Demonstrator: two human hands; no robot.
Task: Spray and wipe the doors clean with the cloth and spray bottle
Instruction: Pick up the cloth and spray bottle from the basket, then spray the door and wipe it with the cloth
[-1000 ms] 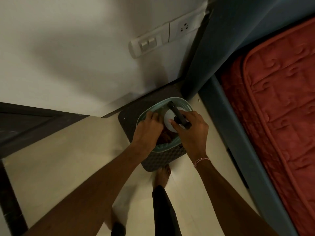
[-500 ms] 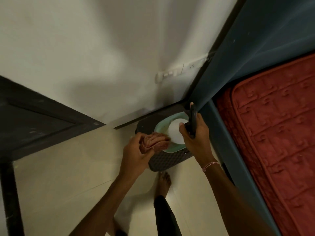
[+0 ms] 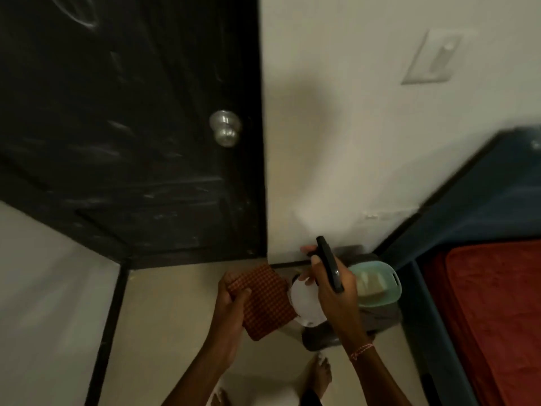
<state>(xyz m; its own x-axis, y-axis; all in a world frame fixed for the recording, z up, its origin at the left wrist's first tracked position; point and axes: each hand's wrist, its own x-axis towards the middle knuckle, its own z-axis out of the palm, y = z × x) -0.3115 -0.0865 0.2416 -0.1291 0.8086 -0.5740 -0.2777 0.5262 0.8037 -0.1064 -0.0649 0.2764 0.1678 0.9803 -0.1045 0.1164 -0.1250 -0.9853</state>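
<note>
The left hand (image 3: pixel 231 303) has a tight grip on the red checked cloth (image 3: pixel 263 300). Just right of it, the right hand (image 3: pixel 333 291) grips the white spray bottle (image 3: pixel 307 303). The black door (image 3: pixel 131 127) is up above both.

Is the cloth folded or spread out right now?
Folded: the red checked cloth is a compact, flat rectangle gripped at one edge by the left hand.

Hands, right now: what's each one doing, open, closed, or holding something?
Left hand: closed on the red checked cloth.
Right hand: closed around the spray bottle, at its black trigger head.
</note>
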